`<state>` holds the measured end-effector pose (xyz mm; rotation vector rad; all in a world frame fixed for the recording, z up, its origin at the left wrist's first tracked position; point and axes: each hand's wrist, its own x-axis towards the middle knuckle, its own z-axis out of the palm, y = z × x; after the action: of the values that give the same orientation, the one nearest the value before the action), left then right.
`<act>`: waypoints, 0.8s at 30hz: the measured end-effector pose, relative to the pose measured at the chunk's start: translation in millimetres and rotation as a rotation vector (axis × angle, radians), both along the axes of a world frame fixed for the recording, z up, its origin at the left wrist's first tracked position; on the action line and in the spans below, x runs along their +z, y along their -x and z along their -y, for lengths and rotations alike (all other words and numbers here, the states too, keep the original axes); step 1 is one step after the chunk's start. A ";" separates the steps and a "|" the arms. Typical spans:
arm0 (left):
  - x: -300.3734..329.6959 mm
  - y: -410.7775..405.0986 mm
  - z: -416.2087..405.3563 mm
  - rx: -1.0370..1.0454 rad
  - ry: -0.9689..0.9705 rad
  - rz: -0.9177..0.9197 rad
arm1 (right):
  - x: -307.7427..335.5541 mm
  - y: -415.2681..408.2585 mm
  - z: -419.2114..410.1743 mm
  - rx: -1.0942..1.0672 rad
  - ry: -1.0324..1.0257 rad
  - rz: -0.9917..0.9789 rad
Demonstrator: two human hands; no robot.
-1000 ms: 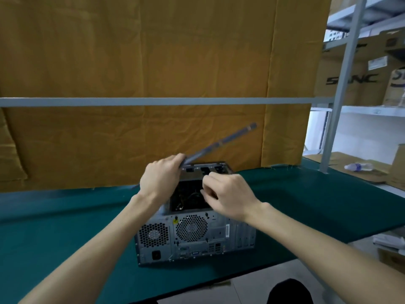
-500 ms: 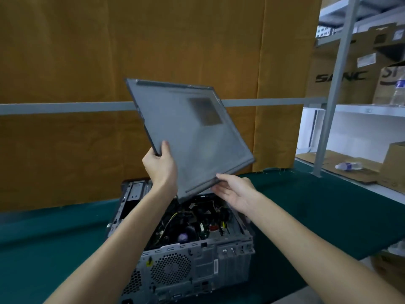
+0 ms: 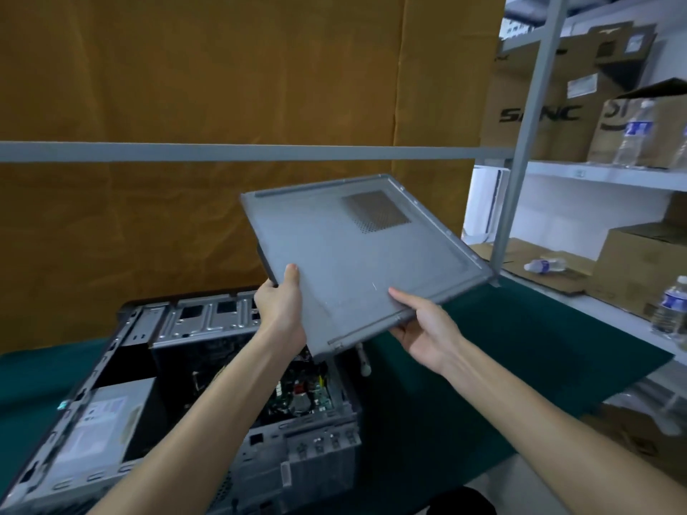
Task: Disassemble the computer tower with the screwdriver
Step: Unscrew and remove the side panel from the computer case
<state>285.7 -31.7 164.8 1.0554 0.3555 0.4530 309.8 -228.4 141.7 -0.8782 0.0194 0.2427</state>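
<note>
The grey side panel (image 3: 357, 254) is off the computer tower (image 3: 208, 384) and held in the air above the tower's right half, reaching out over the table to the right. It is tilted, its near edge lowest and its far edge raised, so its broad inner face turns toward the camera. Its long axis runs from near left to far right, and a perforated vent patch sits near its far right corner.

The left hand (image 3: 280, 310) grasps the panel's left edge, thumb on the upper face and fingers hidden beneath. The right hand (image 3: 427, 328) grips the near right edge, thumb on top and fingers curled under it.

The tower lies on its side on the green table mat (image 3: 502, 351), open side up, with its rear ports and fan grille toward the near edge. Drive cages show at its far end, a labelled power supply at its left, and circuit board and cables in the middle. A small pale cylindrical object (image 3: 364, 360) lies on the mat just right of the tower; what it is cannot be told.

Behind the table hangs an ochre cloth (image 3: 223, 87) crossed by a grey horizontal rail (image 3: 186, 151). To the right stands metal shelving (image 3: 528, 143) with cardboard boxes (image 3: 539, 113) and water bottles (image 3: 632, 131).
</note>
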 end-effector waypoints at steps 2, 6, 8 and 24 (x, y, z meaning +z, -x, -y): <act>-7.9 -7.5 13.3 -0.020 -0.068 -0.060 | -5.5 1.5 18.9 -0.021 0.010 -0.022; -20.6 -17.3 28.7 -0.194 -0.348 -0.165 | -15.6 -0.7 56.2 -0.091 0.016 -0.087; -27.8 -14.2 30.2 -0.320 -0.639 -0.194 | -23.4 -4.9 74.5 -0.132 0.026 -0.124; -71.1 -28.7 13.6 -0.217 -1.610 -0.295 | -126.6 -59.9 135.2 -0.324 0.177 -0.295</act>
<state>314.4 -45.3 93.6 2.7135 0.0586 0.3339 369.7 -363.6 15.1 -0.9933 0.4606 0.0651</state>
